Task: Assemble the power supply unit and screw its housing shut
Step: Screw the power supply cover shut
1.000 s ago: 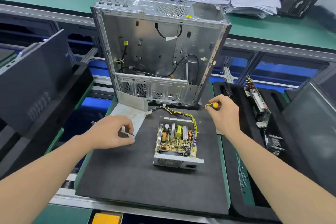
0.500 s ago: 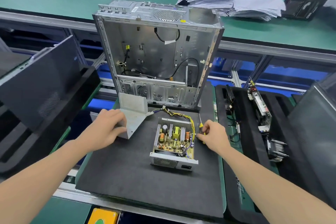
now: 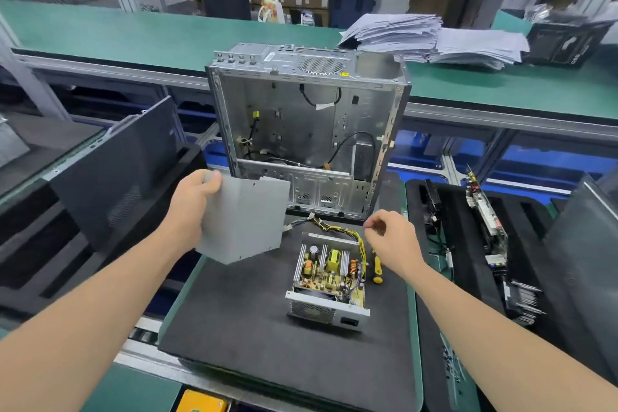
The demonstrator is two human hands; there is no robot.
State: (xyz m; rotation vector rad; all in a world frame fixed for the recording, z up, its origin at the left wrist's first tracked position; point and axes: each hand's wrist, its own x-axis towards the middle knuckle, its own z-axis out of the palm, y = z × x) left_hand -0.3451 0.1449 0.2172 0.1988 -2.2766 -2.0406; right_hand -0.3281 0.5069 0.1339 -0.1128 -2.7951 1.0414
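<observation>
Shelves of cartons fill the background behind a green table [image 3: 140, 40], on which loose paper stacks [image 3: 431, 38] are piled at about one o'clock. No brand, label or writing can be read anywhere. On a black foam mat [image 3: 267, 321] the open power supply unit [image 3: 329, 281] is set, its circuit board exposed and its yellow wires led toward twelve o'clock, where an empty computer case [image 3: 307, 130] is stood upright. A grey metal cover [image 3: 245, 219] is held above the mat at ten o'clock from the unit, well apart from it; it is gripped by the left hand [image 3: 190, 207], whose fingers [image 3: 211, 181] are closed over its upper left edge. The right hand [image 3: 393, 241] is held at two o'clock from the unit, near it, fingers curled loosely with thumb and forefinger close together; whether anything is pinched cannot be told. A yellow-handled screwdriver [image 3: 377, 266] is laid on the mat just beside the unit at three o'clock, below that hand.
</observation>
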